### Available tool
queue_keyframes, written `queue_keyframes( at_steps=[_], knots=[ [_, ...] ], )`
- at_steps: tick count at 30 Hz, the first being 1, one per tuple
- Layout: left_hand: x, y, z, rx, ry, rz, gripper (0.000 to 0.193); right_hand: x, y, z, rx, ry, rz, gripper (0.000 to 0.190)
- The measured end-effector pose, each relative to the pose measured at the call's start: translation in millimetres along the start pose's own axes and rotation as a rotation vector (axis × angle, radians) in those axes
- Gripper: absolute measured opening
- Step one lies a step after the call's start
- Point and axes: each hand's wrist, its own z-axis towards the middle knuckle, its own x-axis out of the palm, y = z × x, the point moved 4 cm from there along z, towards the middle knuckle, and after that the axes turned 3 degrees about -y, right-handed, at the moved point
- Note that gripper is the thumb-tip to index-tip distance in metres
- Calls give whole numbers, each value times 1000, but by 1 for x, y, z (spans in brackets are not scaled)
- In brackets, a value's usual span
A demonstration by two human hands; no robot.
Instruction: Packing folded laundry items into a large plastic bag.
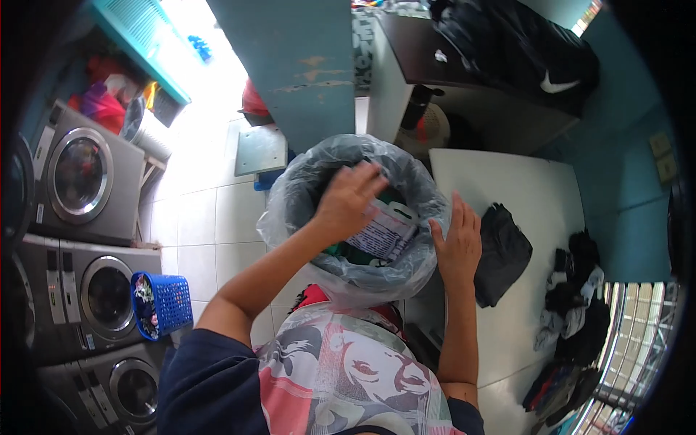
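A round bin lined with a clear plastic bag (293,217) stands before me. Inside it lies a white plastic container (386,231) with a printed label, with green items around it. My left hand (353,196) is over the bin's opening, fingers spread and slightly blurred, with nothing seen in it. At the bin's right rim is my right hand (459,239), its fingers up and the thumb apart, beside the bag's edge; whether it touches the plastic I cannot tell. A folded dark garment (503,255) lies on the white table (511,179) just right of that hand.
Front-loading washing machines (81,174) are stacked at the left, near a blue plastic basket (174,304) of clothes. Small garments (571,304) and a folded pile (565,391) lie at the table's right side. A black bag (522,49) rests on a dark desk (408,43) ahead.
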Motion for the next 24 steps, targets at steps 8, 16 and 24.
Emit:
queue_keyframes(
  at_steps=[8,16,24],
  knots=[
    [-52,89,-62,-928,143,217,48,105,71,12,-784,523,289,55],
    [-19,109,-78,-870,5,28,29,170,121,-18,-967,650,167,75],
    [-30,97,-80,-802,-130,-162,21,221,139,-53,-996,632,-81,69]
  ],
)
